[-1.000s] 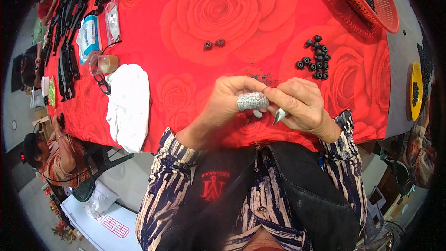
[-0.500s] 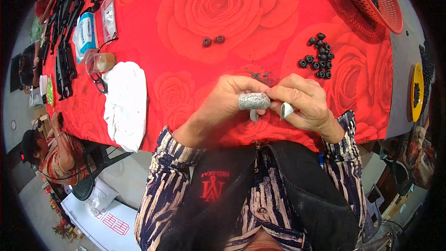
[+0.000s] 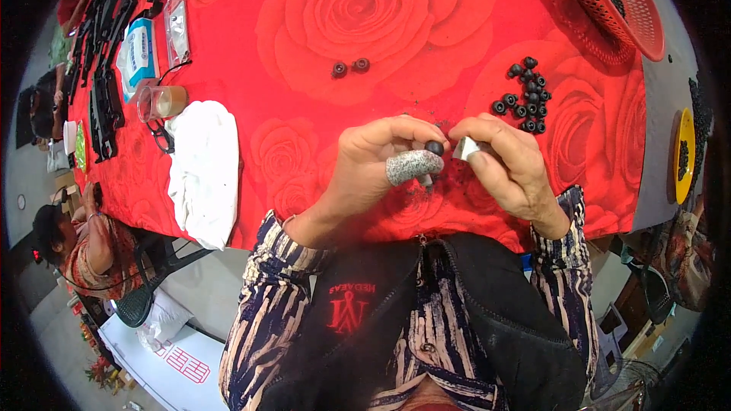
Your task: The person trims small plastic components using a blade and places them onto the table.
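Observation:
My left hand (image 3: 356,164) pinches a small black round part (image 3: 434,148) between fingertip and thumb. A speckled grey finger sleeve (image 3: 413,167) covers the thumb of that hand. Just to the right, my right hand (image 3: 515,167) grips a small silvery-white flat piece (image 3: 464,149), perhaps a blade, which stands slightly apart from the black part. On the red cloth beyond my right hand lies a cluster of similar black parts (image 3: 532,97). Farther off, left of the cluster, sit two more, one of them a black part (image 3: 339,70) with a hollow end.
A red mesh basket (image 3: 647,23) of black pieces stands far right, a yellow dish (image 3: 684,148) below it. At left are a white cloth (image 3: 204,175), a plastic cup (image 3: 161,102), a wipes pack (image 3: 138,53) and long black strips (image 3: 106,99). A person (image 3: 80,240) sits at left.
My hands have drawn slightly apart. The black part now shows at my left fingertips, and the silvery piece in my right hand has turned and risen toward it.

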The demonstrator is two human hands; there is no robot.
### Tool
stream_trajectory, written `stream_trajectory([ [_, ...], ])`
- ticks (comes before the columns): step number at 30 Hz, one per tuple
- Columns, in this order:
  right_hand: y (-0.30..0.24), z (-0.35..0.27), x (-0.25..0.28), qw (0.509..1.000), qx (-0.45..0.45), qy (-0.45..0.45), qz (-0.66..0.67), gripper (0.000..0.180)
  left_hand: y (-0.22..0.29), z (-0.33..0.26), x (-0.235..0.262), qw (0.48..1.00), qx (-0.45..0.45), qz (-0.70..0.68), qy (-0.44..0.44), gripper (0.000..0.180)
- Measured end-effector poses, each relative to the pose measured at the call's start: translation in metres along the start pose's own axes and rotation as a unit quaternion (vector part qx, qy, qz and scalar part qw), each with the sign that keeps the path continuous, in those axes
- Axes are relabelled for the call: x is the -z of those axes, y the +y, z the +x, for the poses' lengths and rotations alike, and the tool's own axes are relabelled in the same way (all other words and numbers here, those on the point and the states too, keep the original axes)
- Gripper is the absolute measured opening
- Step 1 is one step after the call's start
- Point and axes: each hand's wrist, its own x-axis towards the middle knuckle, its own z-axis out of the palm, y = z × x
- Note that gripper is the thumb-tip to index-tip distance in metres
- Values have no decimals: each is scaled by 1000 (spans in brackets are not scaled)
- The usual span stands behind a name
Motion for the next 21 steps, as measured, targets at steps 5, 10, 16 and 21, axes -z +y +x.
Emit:
stream_trajectory([
  [5,1,-1,-5,998,-41,30,-33,20,5,-1,-2,999,34,23,7,20],
  [10,-2,0,-6,998,-55,32,-25,20,5,-2,-4,999,30,35,12,21],
  [16,-2,0,-6,997,-54,22,-42,20,1,-3,-3,999,31,34,14,23],
  [21,0,0,-6,998,-49,23,-44,19,-1,-2,-3,999,24,39,9,25],
])
